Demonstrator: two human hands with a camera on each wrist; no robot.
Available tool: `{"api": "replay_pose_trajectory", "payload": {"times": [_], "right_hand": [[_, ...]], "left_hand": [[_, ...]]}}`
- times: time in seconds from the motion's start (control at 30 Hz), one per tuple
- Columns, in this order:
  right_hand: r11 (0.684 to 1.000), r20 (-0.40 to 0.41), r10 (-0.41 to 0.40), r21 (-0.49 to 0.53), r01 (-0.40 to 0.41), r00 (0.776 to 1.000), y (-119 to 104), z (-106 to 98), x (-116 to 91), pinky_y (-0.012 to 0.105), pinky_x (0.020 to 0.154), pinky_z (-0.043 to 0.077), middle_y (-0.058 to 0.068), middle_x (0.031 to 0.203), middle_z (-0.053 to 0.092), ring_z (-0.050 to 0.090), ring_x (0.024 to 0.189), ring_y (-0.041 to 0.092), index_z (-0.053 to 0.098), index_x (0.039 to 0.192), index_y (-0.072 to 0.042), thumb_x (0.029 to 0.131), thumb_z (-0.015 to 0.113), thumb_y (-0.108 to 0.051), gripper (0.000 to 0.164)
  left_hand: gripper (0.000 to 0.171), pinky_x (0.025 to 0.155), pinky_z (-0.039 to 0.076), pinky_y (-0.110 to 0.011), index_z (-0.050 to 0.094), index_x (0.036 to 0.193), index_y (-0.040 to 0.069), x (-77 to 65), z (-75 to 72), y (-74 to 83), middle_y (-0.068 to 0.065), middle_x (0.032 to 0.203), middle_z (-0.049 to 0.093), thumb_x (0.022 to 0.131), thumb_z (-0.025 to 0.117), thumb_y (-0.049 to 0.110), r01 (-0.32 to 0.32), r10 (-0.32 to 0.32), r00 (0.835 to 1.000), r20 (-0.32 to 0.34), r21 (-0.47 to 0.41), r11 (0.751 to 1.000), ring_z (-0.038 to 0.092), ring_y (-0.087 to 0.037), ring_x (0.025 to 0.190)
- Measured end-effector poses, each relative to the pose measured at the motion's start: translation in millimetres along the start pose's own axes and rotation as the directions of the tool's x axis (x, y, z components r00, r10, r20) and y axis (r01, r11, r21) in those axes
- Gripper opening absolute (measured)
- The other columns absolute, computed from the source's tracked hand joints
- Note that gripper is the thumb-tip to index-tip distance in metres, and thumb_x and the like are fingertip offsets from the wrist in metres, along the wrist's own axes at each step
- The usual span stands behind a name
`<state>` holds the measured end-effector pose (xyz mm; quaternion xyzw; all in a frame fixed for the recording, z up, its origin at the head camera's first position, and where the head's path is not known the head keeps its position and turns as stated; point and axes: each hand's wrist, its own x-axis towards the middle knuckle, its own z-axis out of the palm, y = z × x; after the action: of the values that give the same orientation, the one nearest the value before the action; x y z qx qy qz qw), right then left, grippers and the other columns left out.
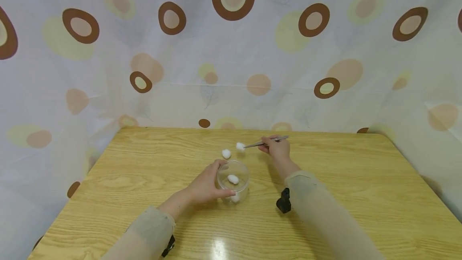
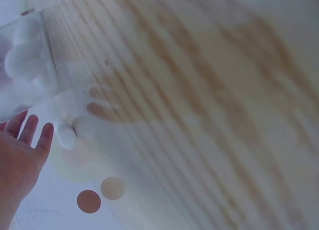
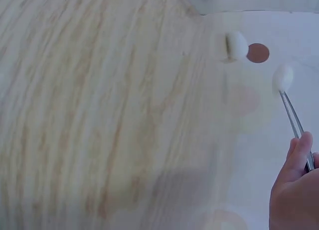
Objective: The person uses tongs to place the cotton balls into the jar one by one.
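My left hand point(image 1: 205, 185) grips a clear round jar point(image 1: 248, 185) from its left side, with the thumb across the near wall and fingers round the back. Inside the jar lie several white cotton balls point(image 1: 233, 179); the left wrist view shows them through the wall of the jar point(image 2: 54, 65). Between thumb and fingers my right hand point(image 1: 278, 147) pinches metal tweezers point(image 1: 256, 145). A cotton ball point(image 3: 284, 76) is at the tweezers' tips, raised off the table in the right wrist view. Just behind the jar, another cotton ball point(image 1: 226, 154) sits on the table.
The wooden table point(image 1: 144, 151) reaches back to a pale curtain point(image 1: 187, 51) patterned with brown and yellow circles, which also hangs along both sides. Black wrist mounts point(image 1: 284, 201) are strapped under both sleeves.
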<state>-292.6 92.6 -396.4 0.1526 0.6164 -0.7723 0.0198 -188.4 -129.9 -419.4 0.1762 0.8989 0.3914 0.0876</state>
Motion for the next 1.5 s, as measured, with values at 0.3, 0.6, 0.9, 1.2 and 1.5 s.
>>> {"api": "replay_pose_trajectory", "payload": {"times": [0.3,0.6,0.9,1.2,1.5], "right_hand": [[0.999,0.122,0.029,0.012,-0.031,0.992,-22.7,-12.6,-18.4,0.016,0.06,0.054,0.001,0.068,0.061,0.064,0.056,0.008,0.046,0.084,-0.003,0.092,0.055,-0.001,0.012],[0.996,0.21,0.048,0.06,-0.062,0.976,-36.0,-24.0,-33.1,0.018,0.064,0.054,0.0,0.078,0.061,0.064,0.063,0.009,0.05,0.084,-0.006,0.093,0.052,0.0,0.011],[0.994,0.304,0.062,0.068,-0.086,0.951,-45.7,-32.4,-45.3,0.018,0.069,0.055,0.0,0.082,0.06,0.066,0.071,0.01,0.046,0.077,-0.01,0.094,0.049,0.0,0.02],[0.998,0.426,0.061,-0.011,-0.062,0.903,-38.9,-31.7,-59.6,0.018,0.066,0.054,0.0,0.08,0.059,0.066,0.068,0.009,0.052,0.07,-0.012,0.094,0.049,0.001,0.028],[0.998,0.446,0.052,-0.042,-0.037,0.894,-29.4,-27.4,-63.6,0.018,0.063,0.054,0.0,0.074,0.062,0.067,0.064,0.009,0.053,0.073,-0.011,0.093,0.05,0.002,0.024]], "left_hand": [[0.086,0.105,0.035,-0.05,0.03,0.141,0.014,-0.7,0.5,0.8,-0.011,0.141,0.042,0.075,0.074,0.047,-0.005,0.005,1.0,-0.002,0.006,1.0,0.039,-0.032,0.132],[0.085,0.104,0.036,-0.051,0.031,0.139,0.013,-1.3,0.3,0.2,-0.012,0.14,0.043,0.075,0.075,0.046,0.001,-0.001,1.0,-0.01,-0.002,1.0,0.04,-0.032,0.131],[0.084,0.104,0.036,-0.051,0.031,0.139,0.013,-0.3,2.1,-2.9,-0.012,0.14,0.043,0.075,0.075,0.046,0.0,0.0,1.0,-0.016,0.009,1.0,0.04,-0.032,0.131],[0.084,0.104,0.036,-0.051,0.031,0.139,0.014,-0.3,1.3,-0.7,-0.013,0.141,0.042,0.075,0.075,0.045,0.005,-0.005,1.0,-0.011,0.004,1.0,0.04,-0.032,0.131],[0.083,0.101,0.038,-0.052,0.033,0.138,0.013,0.5,1.7,0.9,-0.013,0.141,0.042,0.074,0.076,0.045,-0.002,0.002,1.0,-0.012,-0.005,1.0,0.042,-0.032,0.128]]}}
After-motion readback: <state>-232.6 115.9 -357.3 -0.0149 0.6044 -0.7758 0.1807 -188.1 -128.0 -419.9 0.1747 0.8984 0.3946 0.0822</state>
